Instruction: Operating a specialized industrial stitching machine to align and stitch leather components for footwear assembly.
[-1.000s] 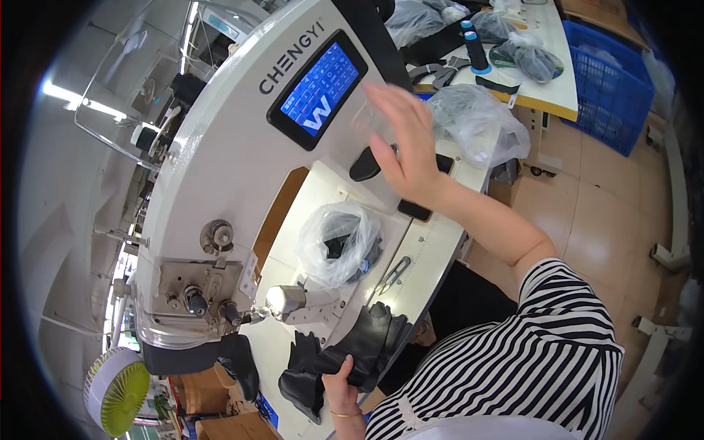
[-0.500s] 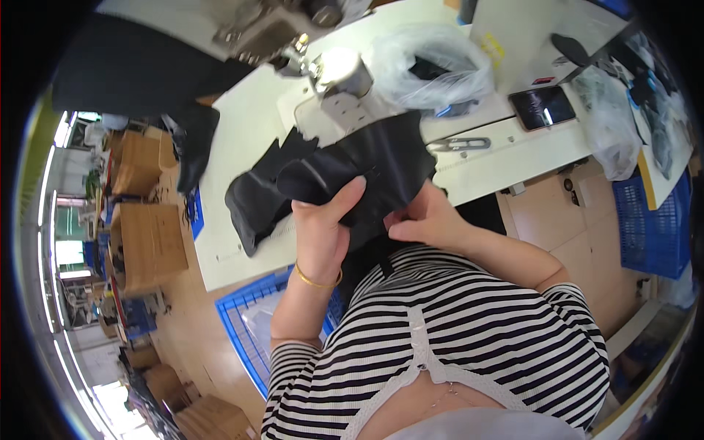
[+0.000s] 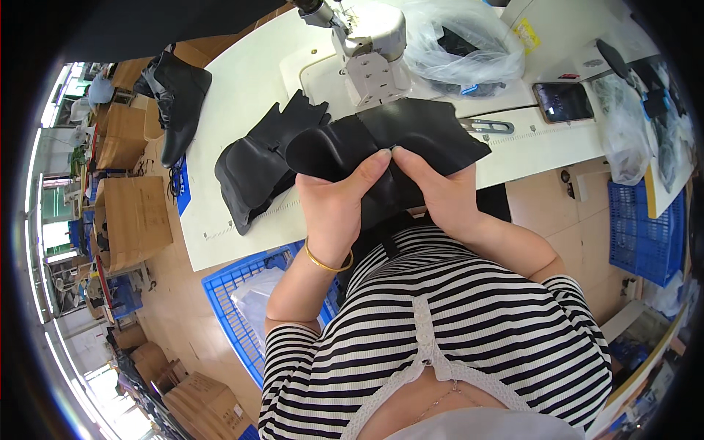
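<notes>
Between both hands I hold a black leather shoe-upper piece (image 3: 425,128), its smooth face up and a seam running down its middle. My left hand (image 3: 334,209) grips the near edge, thumb lying on the leather beside the seam. From the other side my right hand (image 3: 451,198) grips it too, its thumb tip almost meeting the left one. The remaining fingers of both hands are hidden beneath the leather. A second black leather upper piece (image 3: 253,165) lies on the white table just left of the held one. Beyond them stands the sewing machine (image 3: 374,62).
Thread snips (image 3: 491,127) and a phone (image 3: 562,101) lie on the table (image 3: 521,147) to the right. A clear plastic bag (image 3: 469,62) sits behind them. At the left is a black boot (image 3: 183,103). Blue crates (image 3: 227,315) and cardboard boxes (image 3: 136,220) stand on the floor.
My right hand has moved up and inward, and its thumb now presses on top beside the left thumb. The held leather is spread wider and flatter. The whole view has shifted slightly.
</notes>
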The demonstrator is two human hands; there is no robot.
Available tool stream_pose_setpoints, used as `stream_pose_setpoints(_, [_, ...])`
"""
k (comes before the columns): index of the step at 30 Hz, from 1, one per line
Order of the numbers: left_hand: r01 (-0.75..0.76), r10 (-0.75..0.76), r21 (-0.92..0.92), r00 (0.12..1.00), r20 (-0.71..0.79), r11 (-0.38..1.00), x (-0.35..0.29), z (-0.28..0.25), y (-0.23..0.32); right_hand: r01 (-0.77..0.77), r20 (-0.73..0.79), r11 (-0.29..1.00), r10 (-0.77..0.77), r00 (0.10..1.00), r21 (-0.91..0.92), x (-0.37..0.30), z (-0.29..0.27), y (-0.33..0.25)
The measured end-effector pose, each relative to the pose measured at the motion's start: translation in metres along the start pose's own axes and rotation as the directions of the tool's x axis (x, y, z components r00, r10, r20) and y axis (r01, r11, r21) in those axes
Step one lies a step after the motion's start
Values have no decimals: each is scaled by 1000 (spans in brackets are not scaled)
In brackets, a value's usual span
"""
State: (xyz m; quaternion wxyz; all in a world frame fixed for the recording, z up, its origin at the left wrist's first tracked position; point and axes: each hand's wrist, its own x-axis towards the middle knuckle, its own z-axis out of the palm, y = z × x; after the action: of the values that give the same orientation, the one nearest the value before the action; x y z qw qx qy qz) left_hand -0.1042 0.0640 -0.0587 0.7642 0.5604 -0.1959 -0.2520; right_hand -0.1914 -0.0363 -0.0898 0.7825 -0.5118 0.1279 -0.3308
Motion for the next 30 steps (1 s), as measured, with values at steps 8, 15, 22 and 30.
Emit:
stream_pose_setpoints(8, [244, -259, -303, 966, -10, 921, 10, -1, 8, 105, -2, 994, -106, 994, -32, 0, -3, 4])
stream_pose_setpoints(15, [156, -152, -44, 984, 96, 987, 11, -2, 2, 150, 35, 983, -147, 989, -101, -2, -8, 6])
stream_pose_setpoints(22, [121, -119, -39, 991, 60, 992, 9, -2, 2, 90, 7, 993, -91, 996, 74, -8, -13, 13])
stream_pose_setpoints(30, [58, -64, 59, 993, 95, 997, 13, -2, -1, 100, 45, 992, -96, 994, -76, -4, -13, 8])
